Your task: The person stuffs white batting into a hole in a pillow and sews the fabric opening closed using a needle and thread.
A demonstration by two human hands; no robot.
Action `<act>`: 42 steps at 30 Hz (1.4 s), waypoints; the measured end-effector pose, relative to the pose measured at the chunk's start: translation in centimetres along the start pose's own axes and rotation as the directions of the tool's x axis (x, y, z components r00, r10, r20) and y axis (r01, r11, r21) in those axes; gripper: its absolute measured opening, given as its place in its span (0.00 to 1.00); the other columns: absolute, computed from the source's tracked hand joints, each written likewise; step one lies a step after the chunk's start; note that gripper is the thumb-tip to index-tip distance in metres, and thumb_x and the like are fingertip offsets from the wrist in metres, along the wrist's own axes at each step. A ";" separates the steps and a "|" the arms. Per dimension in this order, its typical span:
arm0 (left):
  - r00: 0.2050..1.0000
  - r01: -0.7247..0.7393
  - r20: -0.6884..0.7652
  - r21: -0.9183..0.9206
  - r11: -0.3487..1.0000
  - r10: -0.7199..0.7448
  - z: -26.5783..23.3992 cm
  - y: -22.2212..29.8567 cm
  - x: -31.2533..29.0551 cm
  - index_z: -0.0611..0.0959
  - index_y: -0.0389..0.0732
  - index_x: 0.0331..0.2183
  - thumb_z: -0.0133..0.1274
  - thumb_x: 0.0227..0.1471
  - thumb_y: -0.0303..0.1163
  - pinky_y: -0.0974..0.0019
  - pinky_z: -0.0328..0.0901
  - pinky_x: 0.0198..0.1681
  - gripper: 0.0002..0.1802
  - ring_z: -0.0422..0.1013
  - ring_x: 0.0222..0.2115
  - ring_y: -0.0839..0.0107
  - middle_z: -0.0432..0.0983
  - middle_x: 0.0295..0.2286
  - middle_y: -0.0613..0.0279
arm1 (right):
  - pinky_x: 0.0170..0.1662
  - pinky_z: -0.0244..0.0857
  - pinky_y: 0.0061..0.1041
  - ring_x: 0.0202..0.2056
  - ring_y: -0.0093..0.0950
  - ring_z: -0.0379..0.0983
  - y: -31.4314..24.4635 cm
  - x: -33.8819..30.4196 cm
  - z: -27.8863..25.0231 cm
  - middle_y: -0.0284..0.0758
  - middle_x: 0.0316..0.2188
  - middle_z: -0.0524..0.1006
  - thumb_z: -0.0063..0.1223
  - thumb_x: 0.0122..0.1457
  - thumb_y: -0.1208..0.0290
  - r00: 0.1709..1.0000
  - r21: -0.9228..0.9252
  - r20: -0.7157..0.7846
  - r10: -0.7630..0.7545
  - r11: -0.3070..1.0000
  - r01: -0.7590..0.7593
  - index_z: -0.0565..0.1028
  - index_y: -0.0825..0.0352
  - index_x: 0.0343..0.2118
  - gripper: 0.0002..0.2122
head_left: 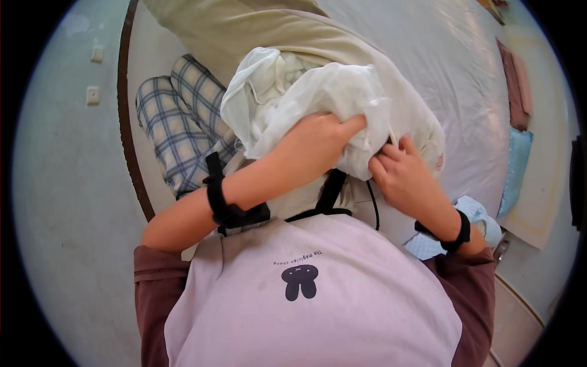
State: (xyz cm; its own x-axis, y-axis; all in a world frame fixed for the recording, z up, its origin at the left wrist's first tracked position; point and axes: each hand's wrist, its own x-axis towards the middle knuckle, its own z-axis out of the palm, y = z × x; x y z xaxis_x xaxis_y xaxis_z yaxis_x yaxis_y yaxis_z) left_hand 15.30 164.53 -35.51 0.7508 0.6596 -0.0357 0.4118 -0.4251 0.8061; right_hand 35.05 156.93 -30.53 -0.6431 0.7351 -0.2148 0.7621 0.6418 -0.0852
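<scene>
A bundle of thin white fabric (361, 85) lies bunched in front of me, with whiter, fluffy-looking folds (275, 76) showing in its opening. My left hand (321, 140) is closed on this fabric, its thumb and fingers pressed into the near side. Close by on the right, my right hand (400, 171) has its fingers curled and pinched at the bundle's edge, where it meets a beige cover (422, 122). A thin pale strip stands up beside those fingertips. What lies under both hands' fingertips is partly hidden.
Blue-and-white plaid cloth (168, 125) lies to the left, near the dark bed edge (124, 79). A silvery-grey sheet (452, 73) spreads behind and right. Farther right are a light blue cushion (516, 165) and mauve folded cloth (513, 85). A black cord (374, 205) hangs near my right hand.
</scene>
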 end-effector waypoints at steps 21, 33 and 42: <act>0.935 -0.307 0.197 0.025 0.951 0.296 -1.2 1.6 -1.1 0.79 0.36 0.38 0.51 0.45 0.24 0.64 0.69 0.40 0.13 0.75 0.36 0.61 0.76 0.38 0.54 | 0.36 0.58 0.31 0.32 0.35 0.67 -0.3 -0.3 -6.1 0.36 0.25 0.68 0.61 0.42 0.71 0.978 0.058 0.094 0.186 0.980 -0.192 0.70 0.67 0.23 0.10; 0.960 -0.262 -0.099 -0.005 0.965 0.260 2.8 -1.8 2.2 0.79 0.39 0.42 0.52 0.47 0.31 0.53 0.56 0.54 0.18 0.64 0.52 0.52 0.73 0.44 0.49 | 0.33 0.58 0.30 0.28 0.32 0.63 -1.3 0.0 -4.6 0.34 0.22 0.63 0.56 0.40 0.76 0.985 0.254 -0.046 -0.166 0.952 0.173 0.70 0.68 0.21 0.06; 0.790 -0.293 0.470 -0.275 0.916 0.394 3.7 -0.5 4.7 0.80 0.36 0.40 0.52 0.38 0.23 0.56 0.65 0.44 0.20 0.71 0.39 0.48 0.76 0.37 0.44 | 0.35 0.58 0.31 0.27 0.33 0.63 -1.7 2.2 -2.0 0.33 0.21 0.63 0.56 0.41 0.76 0.950 0.409 -0.067 -0.305 0.860 0.305 0.70 0.67 0.23 0.07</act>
State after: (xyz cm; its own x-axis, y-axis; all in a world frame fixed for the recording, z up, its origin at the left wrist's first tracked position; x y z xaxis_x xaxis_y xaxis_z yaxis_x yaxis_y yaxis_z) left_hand 20.59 165.55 -38.25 0.9980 0.0625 0.0119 0.0150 -0.4123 0.9109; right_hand 32.22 157.87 -28.88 -0.8484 0.5172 -0.1129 0.4901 0.6867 -0.5369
